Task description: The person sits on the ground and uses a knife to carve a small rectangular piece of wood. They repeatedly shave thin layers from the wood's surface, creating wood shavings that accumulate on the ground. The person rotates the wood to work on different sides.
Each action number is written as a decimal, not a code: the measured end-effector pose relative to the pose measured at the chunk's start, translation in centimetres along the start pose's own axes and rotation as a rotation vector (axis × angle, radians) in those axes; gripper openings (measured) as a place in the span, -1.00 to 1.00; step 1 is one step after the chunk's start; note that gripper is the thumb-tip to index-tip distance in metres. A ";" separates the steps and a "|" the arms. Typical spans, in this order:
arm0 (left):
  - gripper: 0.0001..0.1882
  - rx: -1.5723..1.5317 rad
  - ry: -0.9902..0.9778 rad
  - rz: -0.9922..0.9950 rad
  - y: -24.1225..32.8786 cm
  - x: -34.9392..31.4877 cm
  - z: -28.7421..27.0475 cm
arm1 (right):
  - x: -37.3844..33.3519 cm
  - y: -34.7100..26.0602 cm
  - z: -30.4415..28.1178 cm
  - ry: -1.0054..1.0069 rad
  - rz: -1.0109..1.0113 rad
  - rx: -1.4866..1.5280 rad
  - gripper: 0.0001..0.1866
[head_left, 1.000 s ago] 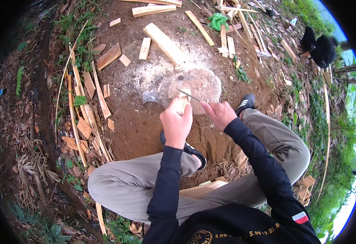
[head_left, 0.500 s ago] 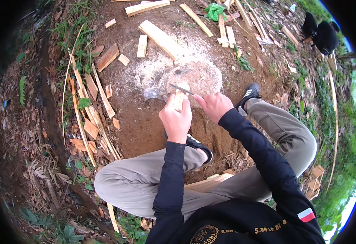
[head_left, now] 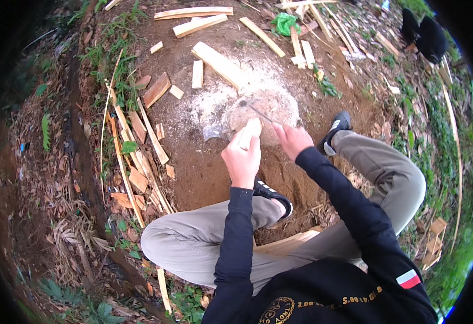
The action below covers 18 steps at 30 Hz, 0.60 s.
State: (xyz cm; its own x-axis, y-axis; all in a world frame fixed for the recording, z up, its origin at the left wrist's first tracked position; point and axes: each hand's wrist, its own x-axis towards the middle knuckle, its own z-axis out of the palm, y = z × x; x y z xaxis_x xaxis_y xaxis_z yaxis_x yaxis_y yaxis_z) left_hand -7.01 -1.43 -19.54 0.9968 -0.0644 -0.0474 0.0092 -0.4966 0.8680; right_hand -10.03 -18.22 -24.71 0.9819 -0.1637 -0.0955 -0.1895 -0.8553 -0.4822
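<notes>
My left hand (head_left: 242,163) is closed around a small pale wood piece (head_left: 253,126), whose top end stands out past the fingers. My right hand (head_left: 292,142) grips a knife; its handle is hidden in the fist. The thin dark knife blade (head_left: 262,115) points up and left, just beyond the tip of the wood. I cannot tell whether blade and wood touch. Both hands are over the near edge of a round, dust-covered block (head_left: 281,103) set on the ground, which looks like a chopping stump.
White shavings or dust surround the block, with a plank (head_left: 217,63) beyond it. Wood strips (head_left: 153,130) lie at the left. A green plastic bag (head_left: 285,23) sits among far offcuts. My bent legs frame the work area; a dark-clothed person or object (head_left: 430,39) is at far right.
The knife has moved off the wood, its blade now beyond the wood's tip and slanting more steeply. The right hand shifted slightly; the whole view has tilted a little.
</notes>
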 end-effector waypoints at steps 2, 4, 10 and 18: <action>-0.69 -0.040 0.018 -0.030 -0.1 0.0 -0.5 | -1.4 0.9 0.5 -0.018 0.098 0.111 -0.32; -0.68 -0.014 0.033 -0.032 -0.9 0.3 -1.2 | -1.5 0.9 -0.1 -0.117 0.224 0.236 -0.27; -0.78 0.216 -0.071 0.119 1.6 1.5 -3.3 | -0.9 -0.6 -0.4 -0.114 0.155 0.351 -0.25; -0.86 0.619 -0.138 0.351 3.0 2.1 -2.8 | -1.1 -1.8 -0.3 -0.149 0.152 0.379 -0.24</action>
State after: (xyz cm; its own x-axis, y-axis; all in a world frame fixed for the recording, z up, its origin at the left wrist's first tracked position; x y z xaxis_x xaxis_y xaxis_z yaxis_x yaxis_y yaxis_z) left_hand -4.68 -0.58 -15.65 0.9131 -0.3987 0.0852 -0.3972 -0.8229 0.4063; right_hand -10.78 -16.62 -23.43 0.9368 -0.1773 -0.3017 -0.3470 -0.5811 -0.7361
